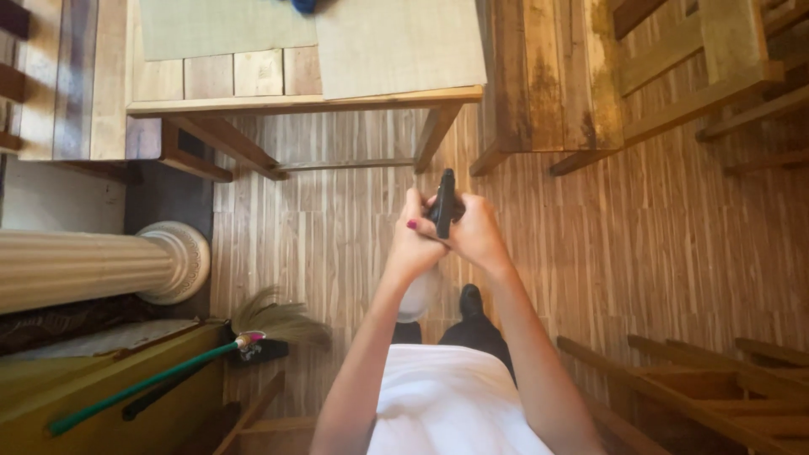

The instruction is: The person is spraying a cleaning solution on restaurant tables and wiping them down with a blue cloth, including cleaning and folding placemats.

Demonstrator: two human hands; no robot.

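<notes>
Hands meet in the middle of the view, above a floor of narrow wooden strips. The left hand and the right hand are pressed together, both wrapped around a slim black phone that stands upright between them, its top edge poking up above the fingers; the left thumb, with a dark pink nail, lies against the phone's lower side. Both hands are closed on the phone, held out in front of the body at the end of bare forearms. Below the hands are a white garment, dark trousers and one black shoe on the floor, with something pale and rounded just under the left wrist that I cannot make out. Ahead of the hands stands a wooden desk with slanted legs, and two pale green mats lie on its top. To the right of the desk is a weathered plank bench, and slatted wooden furniture fills the right edge. At the left a fluted cream column rises from a round base, and near it a broom with a green handle and a straw head leans over a yellowish surface.
</notes>
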